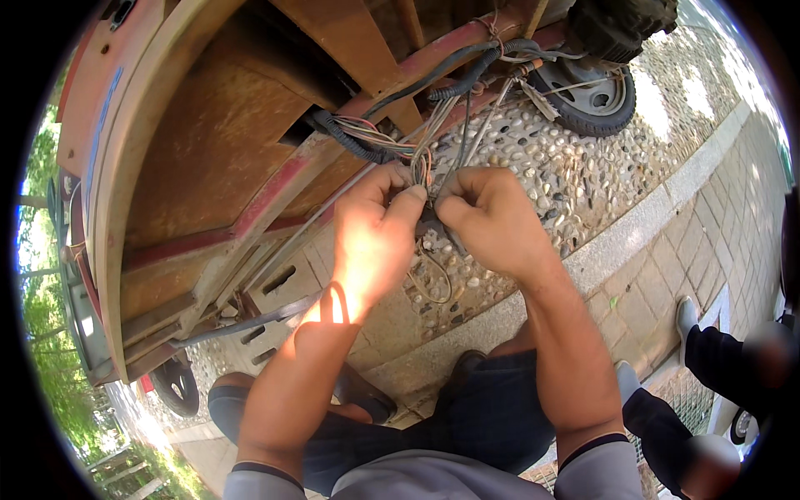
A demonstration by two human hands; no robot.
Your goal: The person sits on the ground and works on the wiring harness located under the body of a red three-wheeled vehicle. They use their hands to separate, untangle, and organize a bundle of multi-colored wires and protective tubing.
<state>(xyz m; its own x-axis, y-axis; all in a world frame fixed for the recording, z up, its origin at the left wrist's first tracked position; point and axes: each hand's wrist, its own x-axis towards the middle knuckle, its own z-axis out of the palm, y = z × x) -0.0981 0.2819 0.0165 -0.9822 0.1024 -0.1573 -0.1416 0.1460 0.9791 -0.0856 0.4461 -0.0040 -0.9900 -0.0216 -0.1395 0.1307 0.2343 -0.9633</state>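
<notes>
A bundle of thin coloured wires hangs from under the brown metal body of a vehicle. My left hand is closed on the lower part of this bundle, thumb and fingers pinching it. Close beside it, my right hand is closed too, its fingertips at the wires' edge; what they pinch is hidden behind the fingers. Below the hands a loop of thin pale wire dangles. Black corrugated tubing sheathes part of the wiring above my left hand.
The rusty vehicle frame fills the upper left. A wheel with a black tyre stands at the upper right on pebbled paving. A stone kerb crosses behind my right arm. Another person's legs are at the lower right.
</notes>
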